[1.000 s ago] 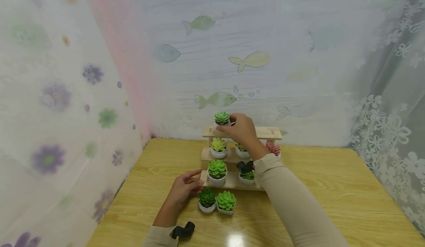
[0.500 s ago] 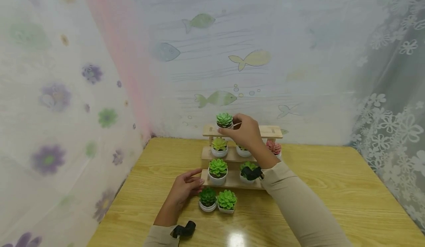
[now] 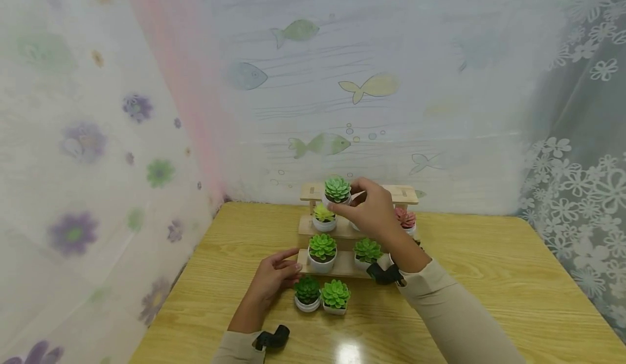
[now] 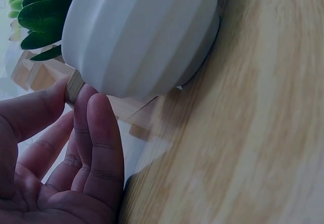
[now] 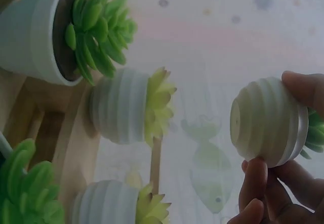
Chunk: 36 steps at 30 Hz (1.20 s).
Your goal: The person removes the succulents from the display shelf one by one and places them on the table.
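Note:
My right hand (image 3: pixel 375 211) grips a small potted succulent (image 3: pixel 337 188) by its white pot, fingers and thumb on either side. In the right wrist view that ribbed pot (image 5: pixel 266 123) hangs free of the boards, its base in sight. My left hand (image 3: pixel 270 278) is at the left end of a three-tier wooden plant stand (image 3: pixel 344 265). The left wrist view has its thumb (image 4: pixel 43 105) and fingertips pinching the end of the lowest board. Close by, a dark green succulent (image 3: pixel 307 289) in a white pot stands on the table.
On the bottom tier are two green succulents, one a bright green plant (image 3: pixel 322 246). The middle tier bears a yellow-green succulent (image 3: pixel 324 213) and a red succulent (image 3: pixel 405 217). Before the stand, a light green succulent (image 3: pixel 336 294) stands on the table (image 3: pixel 489 293). Printed curtains hang behind.
My right hand has drawn the potted succulent off the top tier's level, lower, a little right and towards me. My left hand keeps its place at the stand.

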Each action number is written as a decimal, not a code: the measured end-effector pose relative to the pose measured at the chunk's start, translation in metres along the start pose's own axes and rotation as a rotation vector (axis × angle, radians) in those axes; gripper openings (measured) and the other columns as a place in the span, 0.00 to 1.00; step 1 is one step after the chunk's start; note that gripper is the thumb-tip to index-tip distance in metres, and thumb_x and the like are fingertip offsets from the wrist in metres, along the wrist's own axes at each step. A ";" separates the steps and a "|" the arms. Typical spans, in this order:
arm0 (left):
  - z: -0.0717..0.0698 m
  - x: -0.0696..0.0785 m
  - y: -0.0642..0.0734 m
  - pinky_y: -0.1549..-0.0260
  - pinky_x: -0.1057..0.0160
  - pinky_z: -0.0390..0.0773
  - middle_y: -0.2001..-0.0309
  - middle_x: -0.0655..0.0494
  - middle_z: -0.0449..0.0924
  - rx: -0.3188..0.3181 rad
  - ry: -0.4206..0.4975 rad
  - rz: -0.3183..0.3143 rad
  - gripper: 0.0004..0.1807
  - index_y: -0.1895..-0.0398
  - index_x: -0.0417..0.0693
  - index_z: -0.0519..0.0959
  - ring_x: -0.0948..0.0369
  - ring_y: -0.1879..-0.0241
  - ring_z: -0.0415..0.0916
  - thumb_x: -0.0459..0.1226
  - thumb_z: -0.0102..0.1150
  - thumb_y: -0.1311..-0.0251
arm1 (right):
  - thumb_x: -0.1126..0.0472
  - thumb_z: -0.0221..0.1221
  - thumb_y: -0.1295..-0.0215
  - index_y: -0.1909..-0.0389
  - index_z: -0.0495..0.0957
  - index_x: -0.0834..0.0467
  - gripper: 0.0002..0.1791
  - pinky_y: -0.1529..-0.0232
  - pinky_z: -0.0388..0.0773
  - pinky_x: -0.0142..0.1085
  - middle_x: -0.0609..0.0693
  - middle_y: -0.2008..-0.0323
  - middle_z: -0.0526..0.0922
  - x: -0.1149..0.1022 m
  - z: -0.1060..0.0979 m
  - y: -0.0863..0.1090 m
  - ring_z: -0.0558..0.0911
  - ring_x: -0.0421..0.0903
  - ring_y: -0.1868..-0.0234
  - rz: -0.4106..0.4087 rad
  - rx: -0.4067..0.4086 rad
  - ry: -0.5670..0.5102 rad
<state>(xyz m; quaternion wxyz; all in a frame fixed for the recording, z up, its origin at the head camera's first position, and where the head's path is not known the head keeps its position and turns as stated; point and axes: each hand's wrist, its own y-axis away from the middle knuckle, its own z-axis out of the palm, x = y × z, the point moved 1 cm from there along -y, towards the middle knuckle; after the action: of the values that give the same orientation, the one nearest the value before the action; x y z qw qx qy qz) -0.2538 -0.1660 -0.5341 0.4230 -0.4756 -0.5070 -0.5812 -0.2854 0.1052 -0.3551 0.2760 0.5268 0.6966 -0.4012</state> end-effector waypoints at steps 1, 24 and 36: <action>0.000 0.000 0.000 0.65 0.62 0.87 0.53 0.47 0.89 0.000 0.000 -0.001 0.30 0.28 0.44 0.74 0.59 0.64 0.89 0.33 0.68 0.34 | 0.37 0.76 0.47 0.49 0.79 0.52 0.32 0.63 0.84 0.42 0.50 0.52 0.82 0.001 0.000 0.003 0.85 0.48 0.56 -0.001 -0.001 -0.004; 0.000 0.000 0.001 0.64 0.61 0.88 0.53 0.49 0.89 0.011 -0.010 -0.009 0.31 0.28 0.46 0.75 0.59 0.64 0.89 0.33 0.68 0.34 | 0.40 0.78 0.49 0.56 0.81 0.48 0.26 0.60 0.80 0.41 0.44 0.62 0.82 0.020 0.003 0.065 0.84 0.45 0.57 -0.081 -0.034 -0.006; 0.000 0.000 0.000 0.64 0.61 0.88 0.53 0.48 0.89 0.010 -0.010 -0.010 0.31 0.27 0.45 0.74 0.59 0.64 0.89 0.34 0.69 0.34 | 0.41 0.80 0.52 0.55 0.83 0.45 0.26 0.57 0.81 0.44 0.43 0.59 0.82 0.029 0.005 0.087 0.83 0.49 0.55 -0.037 -0.065 -0.039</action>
<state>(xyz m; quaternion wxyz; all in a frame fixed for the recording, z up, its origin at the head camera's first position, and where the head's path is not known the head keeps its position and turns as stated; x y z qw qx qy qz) -0.2543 -0.1663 -0.5344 0.4197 -0.4740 -0.5144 -0.5784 -0.2110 0.1266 -0.4049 0.2991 0.4965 0.7134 -0.3938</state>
